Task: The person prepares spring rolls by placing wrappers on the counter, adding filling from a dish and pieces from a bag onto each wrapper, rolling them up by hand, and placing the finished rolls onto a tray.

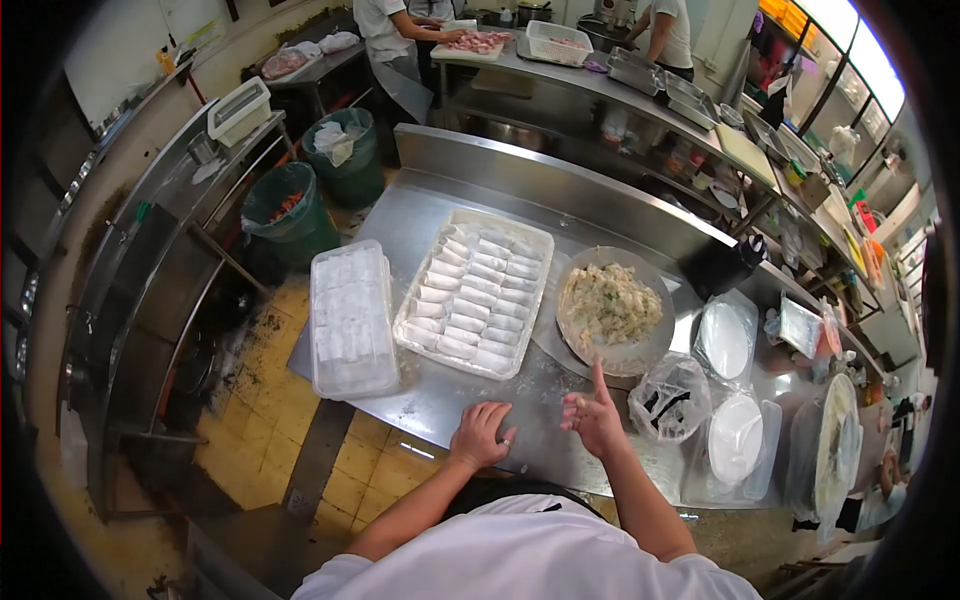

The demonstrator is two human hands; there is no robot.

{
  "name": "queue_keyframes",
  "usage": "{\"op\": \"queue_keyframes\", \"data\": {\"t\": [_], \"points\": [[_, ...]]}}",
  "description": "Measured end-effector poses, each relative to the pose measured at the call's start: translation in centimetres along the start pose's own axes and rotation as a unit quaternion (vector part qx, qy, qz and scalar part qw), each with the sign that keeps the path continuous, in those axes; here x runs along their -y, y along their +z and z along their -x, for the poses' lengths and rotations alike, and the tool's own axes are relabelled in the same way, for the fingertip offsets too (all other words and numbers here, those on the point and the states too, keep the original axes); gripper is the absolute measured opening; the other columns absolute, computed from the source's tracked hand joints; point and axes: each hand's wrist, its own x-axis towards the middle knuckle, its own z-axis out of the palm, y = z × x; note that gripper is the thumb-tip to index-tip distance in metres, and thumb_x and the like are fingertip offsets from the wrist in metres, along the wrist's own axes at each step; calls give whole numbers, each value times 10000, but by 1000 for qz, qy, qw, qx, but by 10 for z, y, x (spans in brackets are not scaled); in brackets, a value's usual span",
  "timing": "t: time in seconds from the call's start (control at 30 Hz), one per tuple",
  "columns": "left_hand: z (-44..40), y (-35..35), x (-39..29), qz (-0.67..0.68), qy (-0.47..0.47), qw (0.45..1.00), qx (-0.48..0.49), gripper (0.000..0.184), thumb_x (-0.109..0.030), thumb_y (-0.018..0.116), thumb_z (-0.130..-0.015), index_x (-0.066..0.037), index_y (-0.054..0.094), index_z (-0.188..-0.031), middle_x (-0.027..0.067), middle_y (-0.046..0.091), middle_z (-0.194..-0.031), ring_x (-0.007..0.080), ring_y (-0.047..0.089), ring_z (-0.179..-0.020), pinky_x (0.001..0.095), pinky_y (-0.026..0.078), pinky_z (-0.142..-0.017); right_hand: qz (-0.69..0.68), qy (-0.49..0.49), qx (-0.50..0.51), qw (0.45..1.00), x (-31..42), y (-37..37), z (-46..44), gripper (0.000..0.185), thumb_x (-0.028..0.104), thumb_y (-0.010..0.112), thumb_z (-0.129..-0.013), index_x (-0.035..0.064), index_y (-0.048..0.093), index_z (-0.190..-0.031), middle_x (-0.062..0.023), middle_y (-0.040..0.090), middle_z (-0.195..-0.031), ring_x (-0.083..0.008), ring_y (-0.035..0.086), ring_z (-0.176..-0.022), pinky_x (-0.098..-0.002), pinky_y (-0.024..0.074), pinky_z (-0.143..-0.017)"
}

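Note:
My left hand lies on the steel table near its front edge, fingers loosely bent, thumb apart, holding nothing. Palm partly turned up, my right hand is just below a round metal bowl; its index finger is stretched out, the other fingers half curled, and no object is in it. Inside the bowl is a pale chopped filling with green bits. A white tray in the middle holds several white rolls in rows. Left of it stands a closed translucent container with white contents.
Plastic bags and plastic-covered white rounds lie on the right. Two green bins stand beyond the table's left side. A raised steel ledge runs along the back. At a far counter a person handles meat.

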Motion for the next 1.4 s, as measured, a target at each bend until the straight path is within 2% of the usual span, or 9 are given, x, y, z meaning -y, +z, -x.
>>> {"op": "queue_keyframes", "data": {"t": [0.17, 0.2, 0.4, 0.6, 0.73, 1.13, 1.23, 1.27, 1.4], "points": [[3, 5, 2, -13, 2, 1000, 4, 533, -295, 793, -877, -81, 664, -1348, 100, 695, -1307, 330, 622, -1246, 487, 468, -1107, 14, -45, 17, 999, -7, -26, 14, 1014, 60, 661, -982, 222, 64, -1785, -185, 611, -1453, -330, 729, -1047, -513, 642, -811], [3, 5, 2, -13, 2, 1000, 7, 532, -296, 792, -878, -83, 664, -1349, 100, 694, -1311, 331, 620, -1249, 488, 468, -1108, 52, -72, 29, 996, 9, -22, 9, 991, 105, 626, -1002, 225, 33, -1787, -210, 402, -1695, -394, 636, -1326, -554, 629, -897], [4, 5, 0, -15, 3, 1000, 3, 527, -283, 793, -871, -75, 677, -1341, 130, 704, -1311, 357, 631, -1226, 504, 468, -1110, -15, -158, 30, 987, 46, -7, -25, 951, 168, 539, -1029, 258, -29, -1786, -63, -61, -1870, -446, 280, -1643, -613, 553, -1058], [5, 7, 2, -23, -2, 1000, 9, 518, -264, 793, -870, -90, 665, -1341, 102, 685, -1325, 341, 611, -1258, 495, 465, -1126, 35, -106, -12, 994, 16, -10, 31, 1031, 31, 532, -956, 212, -58, -1782, -85, -15, -1870, -368, 570, -1456, -556, 612, -958], [5, 5, -1, -28, -6, 999, 15, 519, -268, 790, -872, -90, 663, -1343, 105, 682, -1323, 343, 610, -1256, 498, 463, -1124, 46, -139, 33, 989, 31, -25, 12, 1061, 59, 544, -955, 276, -93, -1775, -112, 11, -1866, -292, 762, -1065, -505, 638, -901], [1, 4, -2, -26, -10, 1000, 15, 519, -288, 789, -884, -86, 663, -1346, 125, 690, -1309, 360, 614, -1241, 516, 461, -1118, 80, -53, 17, 995, -38, -53, 90, 1083, 15, 597, -964, 223, -91, -1774, -312, 275, -1759, -352, 751, -1094, -475, 656, -860], [2, 11, -1, -16, -11, 1000, 20, 519, -292, 795, -885, -80, 666, -1342, 132, 694, -1302, 370, 616, -1236, 524, 456, -1116, 180, -37, -58, 981, -54, -74, 120, 958, 34, 638, -999, 108, 78, -1773, -297, 513, -1604, -323, 758, -1070, -439, 663, -832], [3, 11, -2, -15, -12, 999, 26, 520, -292, 797, -884, -77, 666, -1339, 134, 695, -1304, 372, 616, -1238, 526, 455, -1115, 214, -87, -113, 966, -46, -63, 136, 612, 99, 705, -1016, -24, 501, -1580, -205, 721, -1309, -235, 751, -968, -397, 653, -808], [3, 23, -27, 13, 17, 997, 73, 517, -284, 807, -874, -70, 670, -1325, 135, 697, -1311, 369, 618, -1251, 521, 453, -1112, 300, -135, -222, 918, -39, -94, 150, 167, 132, 759, -988, -22, 780, -1050, -60, 754, -878, -119, 691, -804, -315, 599, -745]]}}
